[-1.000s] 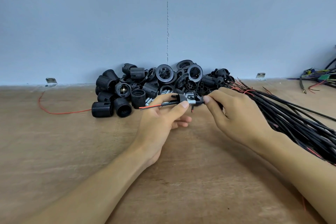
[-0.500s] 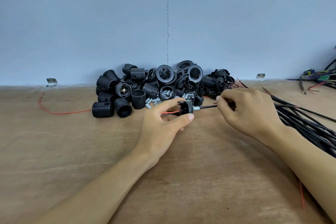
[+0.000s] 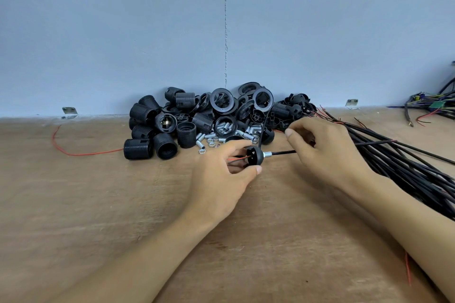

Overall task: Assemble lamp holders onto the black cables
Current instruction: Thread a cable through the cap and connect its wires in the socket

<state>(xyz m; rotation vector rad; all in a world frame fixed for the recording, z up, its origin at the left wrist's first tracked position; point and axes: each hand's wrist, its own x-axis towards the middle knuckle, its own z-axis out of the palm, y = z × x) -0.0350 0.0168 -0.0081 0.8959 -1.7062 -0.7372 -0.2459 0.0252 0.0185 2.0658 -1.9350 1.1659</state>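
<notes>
As only the head view is given, everything below comes from it. Left hand (image 3: 221, 179) has its grip closed on a domed black lamp holder cap (image 3: 254, 155), thumb below and forefinger above, held just above the surface (image 3: 98, 204). A silver threaded nipple (image 3: 267, 154) sticks out of the cap's right side, and one black cable (image 3: 283, 152) runs through it. Thin red wire ends (image 3: 234, 159) show on the cap's left side, inside the left palm.

Right hand (image 3: 325, 152) has its fingers curled, grip pinched on that cable just right of the nipple. The cable runs on to the right toward the cable bundle (image 3: 406, 165) lying on the surface.

Behind the hands, against the wall: a pile of holder parts (image 3: 221, 110), with loose metal tubes (image 3: 209, 136) in front. A loose red wire (image 3: 73, 152) lies left of the pile.

Step in hand, as a judgement: feeding the cable through the cap. To do it well:
- hold the cap steady, with the nipple axis in line with the cable
- pinch the cable close to the nipple so it does not buckle
- push in short strokes and re-pinch
- leave enough wire past the cap for the terminals
- watch that the stripped ends do not snag or fray inside
</notes>
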